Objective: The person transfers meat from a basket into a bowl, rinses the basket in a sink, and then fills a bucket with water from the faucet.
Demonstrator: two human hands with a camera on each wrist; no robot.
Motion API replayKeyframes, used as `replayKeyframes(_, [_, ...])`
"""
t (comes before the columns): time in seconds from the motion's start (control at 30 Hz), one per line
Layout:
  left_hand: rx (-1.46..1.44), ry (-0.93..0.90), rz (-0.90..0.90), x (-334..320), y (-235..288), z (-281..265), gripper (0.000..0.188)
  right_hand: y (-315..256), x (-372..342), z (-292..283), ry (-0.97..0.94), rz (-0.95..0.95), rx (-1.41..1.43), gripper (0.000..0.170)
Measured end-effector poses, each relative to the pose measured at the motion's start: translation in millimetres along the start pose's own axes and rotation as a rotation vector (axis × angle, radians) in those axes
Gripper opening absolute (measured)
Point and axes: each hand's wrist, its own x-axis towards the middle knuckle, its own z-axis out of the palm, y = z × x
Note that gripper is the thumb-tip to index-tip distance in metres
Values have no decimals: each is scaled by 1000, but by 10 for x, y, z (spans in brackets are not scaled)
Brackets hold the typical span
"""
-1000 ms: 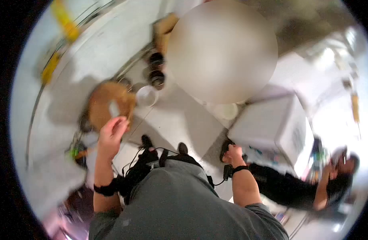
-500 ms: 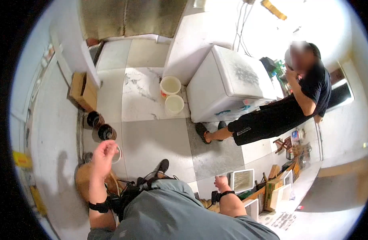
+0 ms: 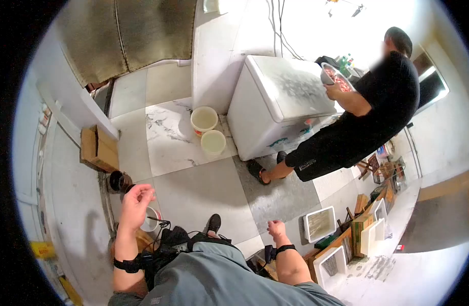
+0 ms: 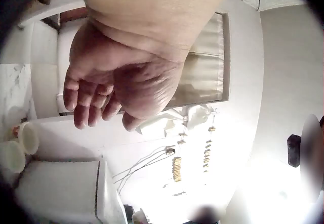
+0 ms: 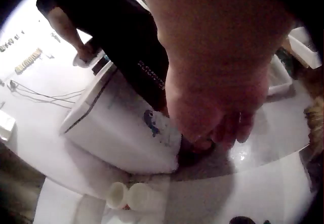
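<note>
My left hand [image 3: 136,206] is raised at the left in the head view, fingers loosely bent and holding nothing. In the left wrist view its palm [image 4: 147,82] shows with the fingers hanging relaxed. Below it stands a white bucket [image 3: 150,220] on the floor, partly hidden by a black cable. At my right side, my right hand [image 3: 277,229] hangs low with loosely curled fingers and nothing in them. Nearest to it is a white rectangular tub [image 3: 308,235] on the floor.
A person in black [image 3: 364,102] stands by a white chest freezer [image 3: 260,117], holding a metal bowl [image 3: 328,76] of reddish pieces. Two pale buckets [image 3: 213,142] stand before the freezer. At left are a cardboard box [image 3: 103,148] and a dark pot [image 3: 117,181]. Boxes [image 3: 361,229] line the right.
The head view has swung left to right, away from the round wooden block and a pale blurred shape beyond my left fingertips. The other person's bowl has come into view.
</note>
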Motion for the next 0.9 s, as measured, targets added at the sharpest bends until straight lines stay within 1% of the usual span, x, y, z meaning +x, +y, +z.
replayKeyframes(0.07, [6, -31, 2, 119, 42, 31, 26, -217, -58, -52, 66, -113, -16, 27])
replayKeyframes(0.1, [15, -57, 1, 161, 80, 39, 26, -335, -189, -62, 71, -100, -13, 27])
replayKeyframes(0.17, [30, -106, -5, 245, 222, 55, 27, -625, -569, -86, 103, -86, 154, 28])
replayKeyframes(0.23, [32, -138, -1, 310, 235, 11, 28, -458, -618, -4, 118, -98, 149, 28])
replayKeyframes(0.3, [-23, -194, 67, 428, 132, -20, 29, -188, -643, 102, 115, -109, 47, 28])
replayKeyframes(0.37, [-35, -218, 61, 508, 95, -40, 26, 25, -792, 136, 106, -92, 52, 29])
replayKeyframes(0.43, [-34, -251, 51, 571, 93, -70, 24, 345, -909, 162, 105, 51, 47, 29])
replayKeyframes(0.47, [-39, -273, 39, 604, 104, -73, 24, 622, -884, 204, 107, 57, 54, 29])
replayKeyframes(0.5, [-45, -294, 26, 629, 111, -70, 24, 971, -784, 267, 135, 102, 90, 27])
replayKeyframes(0.53, [-43, -300, 25, 652, 128, -65, 24, 1155, -735, 304, 162, 148, 124, 26])
replayKeyframes(0.57, [-33, -308, 39, 671, 155, -63, 24, 1146, -820, 300, 163, 155, 128, 26])
replayKeyframes(0.63, [-14, -330, 48, 705, 179, -55, 24, 1100, -1091, 285, 157, 205, 76, 45])
replayKeyframes(0.67, [-30, -355, 48, 746, 168, -29, 25, 1324, -972, 379, 218, 178, 85, 43])
replayKeyframes(0.77, [-61, -387, 34, 784, 218, 52, 28, 782, -1301, 338, 212, 211, 152, 40])
replayKeyframes(0.8, [-81, -381, 22, 788, 241, 70, 31, 717, -1302, 359, 202, 184, 216, 36])
replayKeyframes(0.83, [-73, -389, 22, 805, 246, 78, 31, 636, -1297, 370, 202, 191, 225, 36])
replayKeyframes(0.9, [-93, -413, 62, 856, 266, 94, 32, 461, -1279, 372, 195, 186, 342, 33])
